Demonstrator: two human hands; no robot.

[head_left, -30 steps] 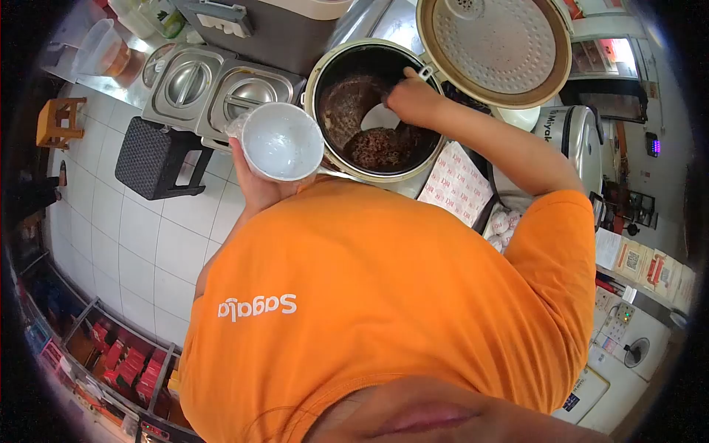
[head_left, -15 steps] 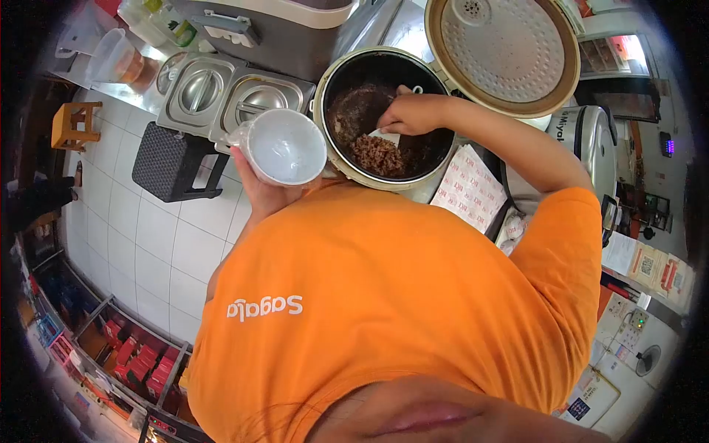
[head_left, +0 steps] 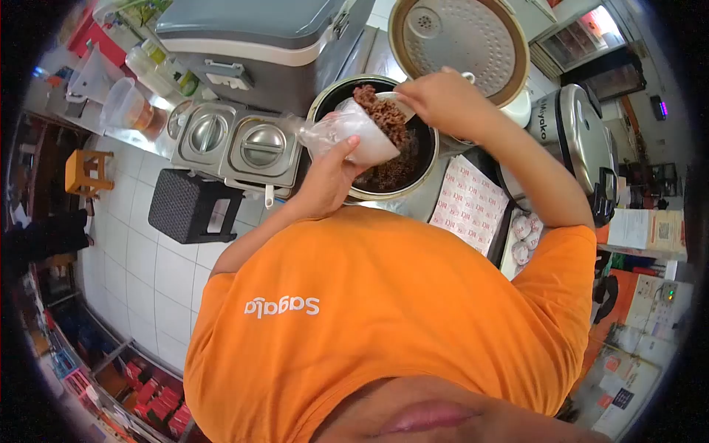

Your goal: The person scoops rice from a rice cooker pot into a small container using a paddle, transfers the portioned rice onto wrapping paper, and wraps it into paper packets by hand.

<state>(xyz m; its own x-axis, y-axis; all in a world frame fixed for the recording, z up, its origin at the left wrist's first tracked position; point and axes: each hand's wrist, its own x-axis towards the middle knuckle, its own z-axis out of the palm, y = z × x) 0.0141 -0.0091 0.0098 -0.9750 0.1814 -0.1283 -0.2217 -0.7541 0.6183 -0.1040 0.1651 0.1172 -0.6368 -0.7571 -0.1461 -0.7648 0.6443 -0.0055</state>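
My left hand (head_left: 329, 177) grips a white bowl (head_left: 373, 144) lined with a clear plastic bag, tilted over the rice cooker pot (head_left: 424, 151). Brown-red cooked rice (head_left: 384, 118) is heaped at the bowl's mouth. Closed around the handle of a white rice paddle (head_left: 402, 105), my right hand (head_left: 443, 100) is above the pot's far right side, with the paddle against the rice at the bowl. More rice (head_left: 391, 171) lies in the bottom of the dark pot. Part of the paddle is hidden behind the rice and my fingers.
The cooker's raised lid (head_left: 465, 48) stands behind the pot. Left are lidded steel pans (head_left: 262, 148), a grey cooler box (head_left: 251, 59) and a black stool (head_left: 188, 207). Printed wrapping paper (head_left: 469, 207), wrapped balls (head_left: 524, 236) and a silver Miyako cooker (head_left: 580, 140) are right.
My left hand has brought the bowl rightward over the pot and tipped it. My right hand has lifted the paddle out of the pot, and rice is now at the bowl's mouth.
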